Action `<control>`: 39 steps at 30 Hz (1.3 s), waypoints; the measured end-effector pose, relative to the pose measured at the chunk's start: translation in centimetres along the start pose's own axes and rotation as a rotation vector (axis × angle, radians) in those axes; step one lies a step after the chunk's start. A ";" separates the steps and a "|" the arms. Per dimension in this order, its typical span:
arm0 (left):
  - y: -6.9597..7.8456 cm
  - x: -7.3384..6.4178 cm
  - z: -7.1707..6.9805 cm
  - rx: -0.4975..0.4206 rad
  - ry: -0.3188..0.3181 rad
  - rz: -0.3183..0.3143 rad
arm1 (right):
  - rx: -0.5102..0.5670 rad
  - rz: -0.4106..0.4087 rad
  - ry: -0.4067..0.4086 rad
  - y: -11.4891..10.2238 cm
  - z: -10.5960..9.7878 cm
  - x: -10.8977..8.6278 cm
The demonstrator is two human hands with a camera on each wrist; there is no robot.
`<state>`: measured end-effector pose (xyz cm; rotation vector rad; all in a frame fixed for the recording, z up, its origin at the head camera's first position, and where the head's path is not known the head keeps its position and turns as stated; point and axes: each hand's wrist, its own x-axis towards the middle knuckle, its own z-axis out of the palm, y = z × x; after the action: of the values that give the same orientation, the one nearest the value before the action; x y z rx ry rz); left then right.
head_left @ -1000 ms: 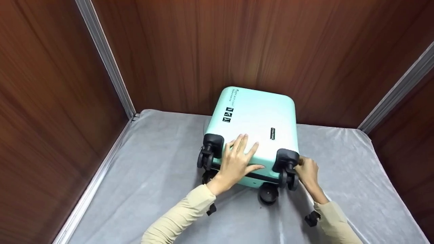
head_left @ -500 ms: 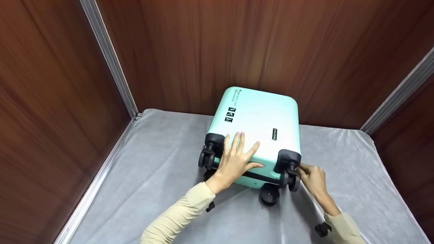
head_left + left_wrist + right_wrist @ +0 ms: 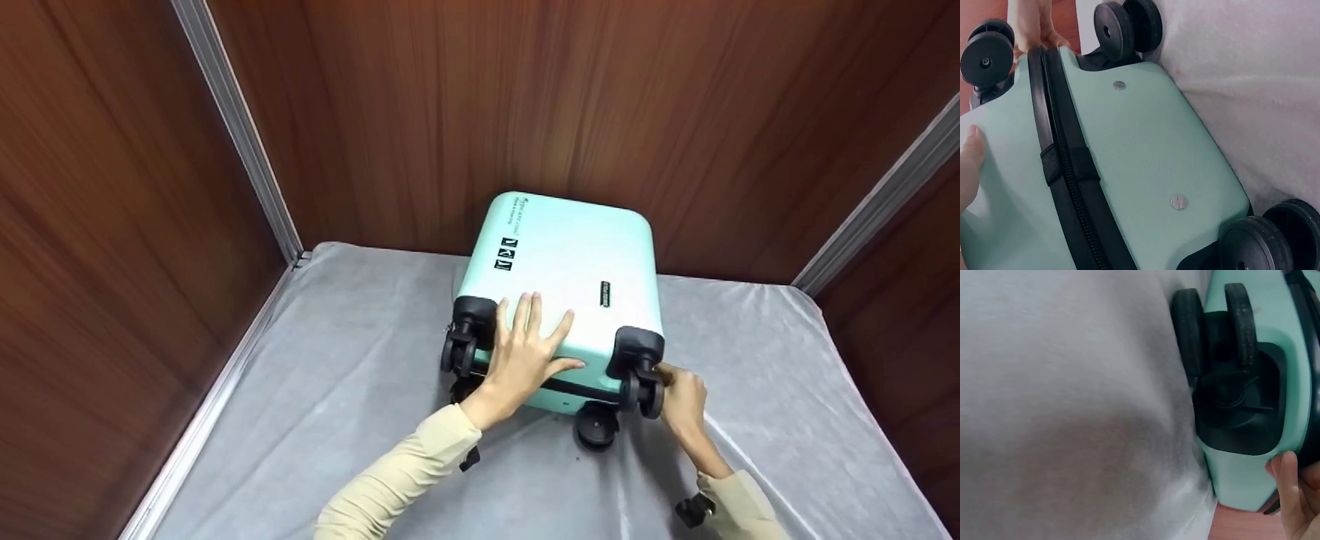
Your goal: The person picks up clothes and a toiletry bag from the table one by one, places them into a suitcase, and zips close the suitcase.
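A mint-green hard-shell suitcase (image 3: 566, 251) lies flat, its black caster wheels (image 3: 641, 390) toward me. My left hand (image 3: 517, 356) rests on its upper shell near the wheel end, fingers spread; the thumb (image 3: 972, 160) shows at the edge of the left wrist view. Around the suitcase's side runs a black zipper (image 3: 1075, 194). My right hand (image 3: 684, 394) is at the right side, just behind the near right wheels. In the right wrist view its curled fingers (image 3: 1289, 481) pinch at the zipper seam; the pull itself is hidden.
Grey cloth (image 3: 360, 345) covers the surface beneath the suitcase. Brown wood-grain panels (image 3: 420, 127) stand behind and on both sides, with metal corner strips (image 3: 240, 127). A small black device (image 3: 694, 510) sits at the right wrist.
My right hand moved back toward me and outward, then slightly forward and in again, staying beside the suitcase. The left hand and the suitcase hold almost still.
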<state>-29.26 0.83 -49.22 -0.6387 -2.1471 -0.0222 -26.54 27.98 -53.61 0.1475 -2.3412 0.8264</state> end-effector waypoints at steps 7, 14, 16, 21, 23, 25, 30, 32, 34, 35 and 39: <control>0.8 0.4 0.3 0.057 -0.029 -0.043 | -0.015 0.000 -0.045 1.0 0.2 1.7; -1.0 0.9 -0.3 -0.068 -0.120 0.024 | -0.011 -0.062 -0.034 1.6 -0.3 1.3; -1.4 0.8 -0.1 -0.060 -0.123 0.035 | 0.004 -0.058 -0.027 1.8 -0.5 1.0; -1.4 0.5 0.3 0.056 -0.080 0.059 | 0.015 -0.048 -0.039 1.9 -1.4 0.7; -1.3 0.5 0.3 0.080 -0.063 0.055 | 0.003 -0.049 -0.047 1.7 -1.8 0.4; -1.1 0.5 0.3 0.078 -0.059 0.046 | -0.011 -0.048 -0.056 1.6 -2.1 0.0; -0.8 0.5 0.3 0.069 -0.067 0.038 | -0.038 -0.040 -0.034 0.7 -1.7 -0.9; -0.7 0.5 0.3 0.075 -0.056 0.038 | -0.036 -0.025 -0.009 0.5 -1.4 -1.1; -0.6 0.5 0.4 0.083 -0.031 0.033 | -0.034 -0.012 0.014 0.4 -1.1 -1.1; -0.5 0.6 0.4 0.089 -0.020 0.030 | -0.030 -0.001 0.022 0.4 -1.1 -1.0; 0.1 0.8 0.7 0.104 0.024 0.018 | -0.023 0.025 0.044 0.8 -1.0 -0.5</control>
<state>-30.11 1.38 -49.09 -0.5941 -2.1043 0.0901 -25.82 29.18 -53.76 0.0894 -2.3152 0.8067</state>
